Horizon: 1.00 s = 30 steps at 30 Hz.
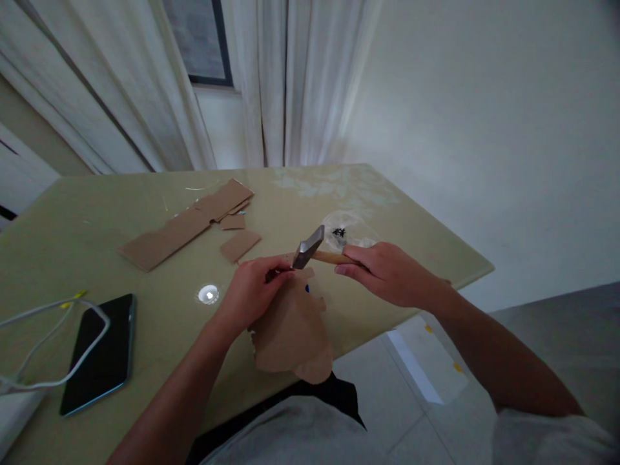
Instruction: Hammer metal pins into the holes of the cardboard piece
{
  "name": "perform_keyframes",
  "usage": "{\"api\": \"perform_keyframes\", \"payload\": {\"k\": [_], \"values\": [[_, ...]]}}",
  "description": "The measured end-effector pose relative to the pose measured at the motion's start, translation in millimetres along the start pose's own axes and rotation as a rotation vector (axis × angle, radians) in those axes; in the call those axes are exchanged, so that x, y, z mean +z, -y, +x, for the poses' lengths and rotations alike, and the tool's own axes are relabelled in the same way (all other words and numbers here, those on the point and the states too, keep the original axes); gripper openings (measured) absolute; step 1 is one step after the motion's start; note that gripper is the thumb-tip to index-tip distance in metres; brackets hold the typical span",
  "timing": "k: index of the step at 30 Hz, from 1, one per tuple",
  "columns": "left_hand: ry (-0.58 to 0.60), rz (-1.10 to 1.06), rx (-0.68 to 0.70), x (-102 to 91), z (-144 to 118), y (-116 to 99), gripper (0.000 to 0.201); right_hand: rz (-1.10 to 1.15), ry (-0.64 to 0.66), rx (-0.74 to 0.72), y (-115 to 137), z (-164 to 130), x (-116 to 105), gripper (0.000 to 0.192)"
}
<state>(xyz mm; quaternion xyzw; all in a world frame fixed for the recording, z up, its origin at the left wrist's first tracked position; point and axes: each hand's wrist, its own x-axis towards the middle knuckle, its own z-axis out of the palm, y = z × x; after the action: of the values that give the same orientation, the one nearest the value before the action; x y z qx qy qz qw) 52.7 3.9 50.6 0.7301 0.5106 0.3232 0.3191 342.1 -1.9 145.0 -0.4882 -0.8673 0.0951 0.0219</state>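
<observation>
My right hand [387,271] is wrapped round the wooden handle of a hammer [309,248], whose metal head is tilted just above my left fingertips. My left hand [256,287] is closed in a pinch at the upper edge of a brown cardboard piece [293,332]. Whatever sits between those fingertips is too small and too hidden to make out. The cardboard has a ragged outline and lies near the table's front edge; a small blue spot shows beside it. Beyond the hammer, small black slender pieces [339,232] lie on a clear plastic bag [334,219].
A long cardboard strip [181,232] and smaller scraps [241,245] lie at the back left of the glossy table [165,323]. A black tablet [99,355] with a white cable [104,316] across it is at the left. A wall [484,129] stands at the right.
</observation>
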Motion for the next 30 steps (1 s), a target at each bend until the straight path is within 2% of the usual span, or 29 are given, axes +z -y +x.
{"api": "perform_keyframes", "payload": {"k": [9,13,17,22,27,30], "values": [[-0.022,-0.017,0.025,2.1,-2,0,0.02,-0.011,0.033,-0.004,6,10,2,0.05],[-0.027,0.001,0.024,3.0,-1,1,0.018,0.026,0.023,0.011,5,11,-3,0.046],[-0.027,-0.017,0.033,2.9,0,2,0.019,0.101,-0.014,0.01,5,12,-6,0.048],[-0.013,-0.014,0.036,4.6,-1,5,0.021,0.125,0.034,-0.023,4,16,1,0.049],[-0.031,-0.031,0.034,5.3,-1,4,0.017,0.167,-0.024,0.012,5,14,-4,0.049],[-0.015,-0.026,0.031,4.1,-1,2,0.017,0.142,0.001,0.018,8,14,-2,0.049]]}}
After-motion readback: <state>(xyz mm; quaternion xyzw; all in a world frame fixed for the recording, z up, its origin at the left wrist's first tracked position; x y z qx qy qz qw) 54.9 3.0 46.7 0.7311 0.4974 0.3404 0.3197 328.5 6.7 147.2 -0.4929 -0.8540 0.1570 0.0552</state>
